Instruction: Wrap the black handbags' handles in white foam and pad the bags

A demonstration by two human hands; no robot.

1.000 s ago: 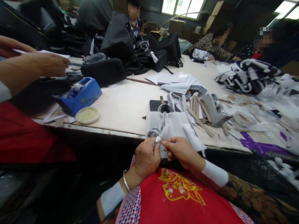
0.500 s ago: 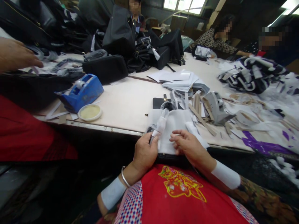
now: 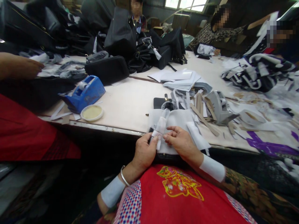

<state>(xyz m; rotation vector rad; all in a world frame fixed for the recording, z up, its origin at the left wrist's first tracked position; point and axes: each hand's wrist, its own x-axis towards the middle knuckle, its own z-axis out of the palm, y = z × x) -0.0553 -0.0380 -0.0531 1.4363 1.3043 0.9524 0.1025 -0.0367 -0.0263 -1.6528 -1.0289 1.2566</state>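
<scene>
My left hand (image 3: pixel 145 150) is closed around the lower end of a bag strap (image 3: pixel 161 123) wrapped in white padding and clear film. My right hand (image 3: pixel 182 141) meets it from the right, thumb and forefinger pinched at the loose edge of the white wrap, the other fingers slightly apart. Beneath both hands, a white sheet (image 3: pixel 181 117) covers most of a black bag (image 3: pixel 163 158) at the table's edge. A black flap with a gold-coloured fitting (image 3: pixel 159 102) shows beyond the sheet. My left fingertips are partly hidden by the strap.
On the left stand a blue tape dispenser (image 3: pixel 86 93) and a shallow tub (image 3: pixel 92 113). Grey dispenser (image 3: pixel 218 107), cardboard strips (image 3: pixel 200 104) and stacked paper (image 3: pixel 184 81) lie to the right. Black bags (image 3: pixel 121 34) are heaped behind. A co-worker's hand (image 3: pixel 21 66) reaches in at left.
My right hand has moved left to the strap, its fingertips now at the white wrap. My left hand keeps its hold. At back right, a co-worker's arm has lifted something white.
</scene>
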